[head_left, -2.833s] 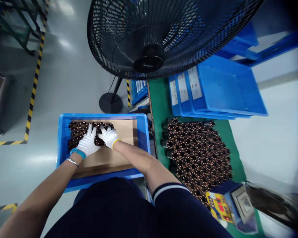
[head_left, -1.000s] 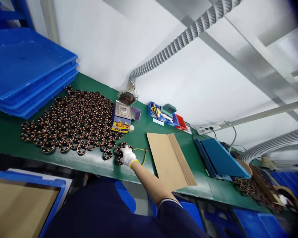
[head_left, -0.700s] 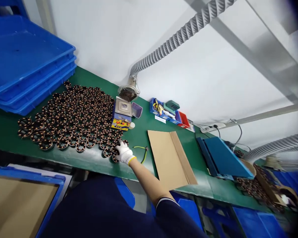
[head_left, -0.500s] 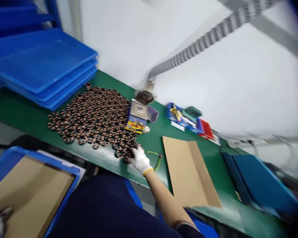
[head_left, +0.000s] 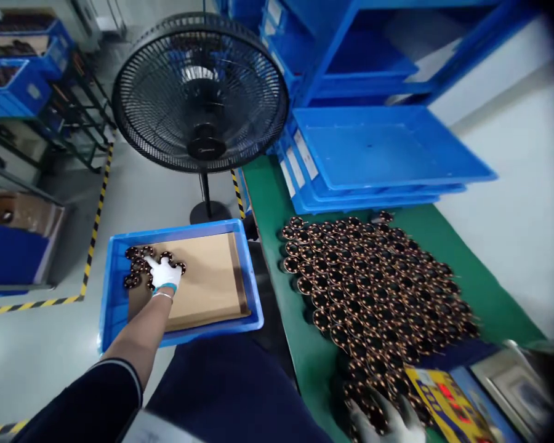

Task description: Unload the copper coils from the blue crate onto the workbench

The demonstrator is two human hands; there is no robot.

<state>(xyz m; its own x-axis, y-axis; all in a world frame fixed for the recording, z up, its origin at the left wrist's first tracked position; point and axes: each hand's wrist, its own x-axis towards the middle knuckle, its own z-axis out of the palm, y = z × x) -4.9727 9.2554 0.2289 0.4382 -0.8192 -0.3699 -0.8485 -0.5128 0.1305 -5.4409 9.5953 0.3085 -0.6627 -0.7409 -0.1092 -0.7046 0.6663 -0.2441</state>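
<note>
My left hand (head_left: pixel 164 274), in a white glove, is low inside a blue tray (head_left: pixel 255 289) lined with brown cardboard (head_left: pixel 207 277). Its fingers are spread among several dark copper-wound rings (head_left: pixel 132 281), which look like small motor stators, and it touches some of them. At the bottom edge of the view, my right hand (head_left: pixel 390 424), also gloved, reaches over the near end of a large group of the same rings (head_left: pixel 369 289) on the green table (head_left: pixel 289 320). Its fingers are apart around a few rings, and the frame cuts off the palm.
Stacked blue trays (head_left: pixel 388 154) stand at the table's far end, below a blue rack (head_left: pixel 332 55). A black floor fan (head_left: pixel 203 92) is ahead. A yellow-and-blue box (head_left: pixel 447 400) lies beside my right hand. Blue bins (head_left: pixel 13 86) stand at far left.
The view has swung left, bringing the fan and whole tray into sight. My left hand, blurred at the lower left corner before, is now among rings in the tray. My right hand stays by the table rings.
</note>
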